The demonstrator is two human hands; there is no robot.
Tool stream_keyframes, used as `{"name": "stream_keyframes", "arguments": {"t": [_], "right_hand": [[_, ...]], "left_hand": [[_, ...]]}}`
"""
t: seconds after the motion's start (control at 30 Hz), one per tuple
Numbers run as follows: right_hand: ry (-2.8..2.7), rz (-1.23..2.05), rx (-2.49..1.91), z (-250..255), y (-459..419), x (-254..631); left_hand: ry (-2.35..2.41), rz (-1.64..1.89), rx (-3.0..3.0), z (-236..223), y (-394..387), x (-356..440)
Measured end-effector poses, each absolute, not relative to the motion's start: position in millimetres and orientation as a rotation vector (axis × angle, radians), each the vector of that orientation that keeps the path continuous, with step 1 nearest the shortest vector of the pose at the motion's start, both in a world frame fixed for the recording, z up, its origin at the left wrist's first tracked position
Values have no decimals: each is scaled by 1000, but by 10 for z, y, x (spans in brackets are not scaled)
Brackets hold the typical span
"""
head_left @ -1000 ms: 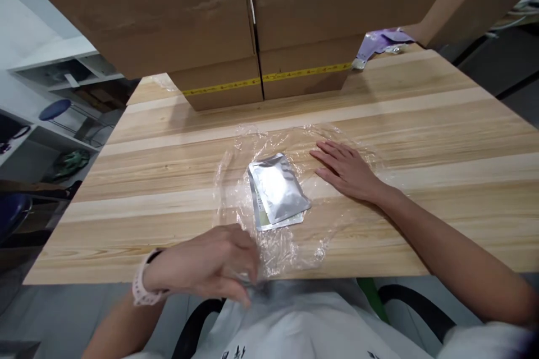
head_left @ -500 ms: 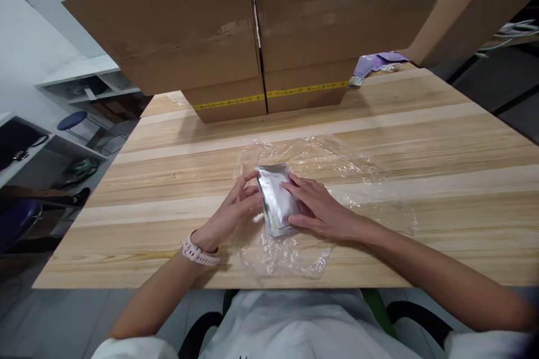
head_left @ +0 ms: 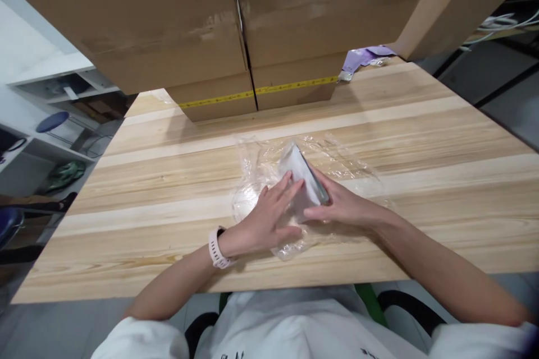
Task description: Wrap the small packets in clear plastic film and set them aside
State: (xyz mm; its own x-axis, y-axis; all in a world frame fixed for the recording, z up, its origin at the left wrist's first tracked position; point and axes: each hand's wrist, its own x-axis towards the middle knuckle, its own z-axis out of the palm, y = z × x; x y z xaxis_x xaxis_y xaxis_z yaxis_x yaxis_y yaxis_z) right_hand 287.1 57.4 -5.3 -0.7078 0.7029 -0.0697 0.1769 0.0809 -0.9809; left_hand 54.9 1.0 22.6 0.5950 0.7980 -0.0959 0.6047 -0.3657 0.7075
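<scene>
A stack of silver foil pouches (head_left: 301,176) stands tilted on its edge on a sheet of clear plastic wrap (head_left: 349,171) spread on the wooden table (head_left: 421,134). My left hand (head_left: 269,221), with a pink watch on its wrist, lies with its fingers stretched flat against the near-left face of the pouches. My right hand (head_left: 343,207) grips the pouches from the right side, thumb in front and fingers behind.
Large cardboard boxes (head_left: 236,22) with yellow tape stand along the table's far side. A purple packet (head_left: 362,59) lies at the back right by the boxes. White shelving (head_left: 54,90) and a blue stool (head_left: 53,122) are off to the left.
The pouches lay flat on the wrap a second ago; both hands came onto them and tipped them up on edge. My left hand moved from the table's front edge to the pouches.
</scene>
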Motion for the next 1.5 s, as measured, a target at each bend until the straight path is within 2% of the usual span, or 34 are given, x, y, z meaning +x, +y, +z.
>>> {"name": "stream_keyframes", "arguments": {"t": [0.13,0.27,0.4,0.5,0.57,0.67,0.9,1.0,1.17,1.27,1.4,1.5], "right_hand": [[-1670,1505,-1176,-85,614,2807],[-1352,1566,-1257,-225,722,2749],[-1227,1544,-1272,-299,759,2744],[-1116,1549,-1294,-295,764,2743],[-1060,1563,-1274,-282,766,2734],[-1024,1567,-1249,-268,759,2719],[-1052,1513,-1249,-275,735,2723],[-995,1527,-1252,-285,740,2728],[-981,1539,-1230,-308,750,2733],[-1020,1526,-1237,-322,758,2745],[-1060,1497,-1259,-325,766,2762],[-1058,1479,-1279,-323,772,2763]], "left_hand": [[1201,219,2212,122,-34,474],[1471,232,2229,53,-79,165],[1949,609,2074,48,-186,-330],[2253,939,1614,85,-307,-595],[2193,900,1356,110,-378,-634],[1853,744,1244,146,-425,-496],[1084,1095,912,315,-411,-149],[891,1102,1049,289,-527,-139],[1006,848,1528,5,-726,-81],[1212,943,1626,-45,-771,-29],[1505,1276,1348,284,-863,-88],[1636,1273,1027,653,-1021,-311]]}}
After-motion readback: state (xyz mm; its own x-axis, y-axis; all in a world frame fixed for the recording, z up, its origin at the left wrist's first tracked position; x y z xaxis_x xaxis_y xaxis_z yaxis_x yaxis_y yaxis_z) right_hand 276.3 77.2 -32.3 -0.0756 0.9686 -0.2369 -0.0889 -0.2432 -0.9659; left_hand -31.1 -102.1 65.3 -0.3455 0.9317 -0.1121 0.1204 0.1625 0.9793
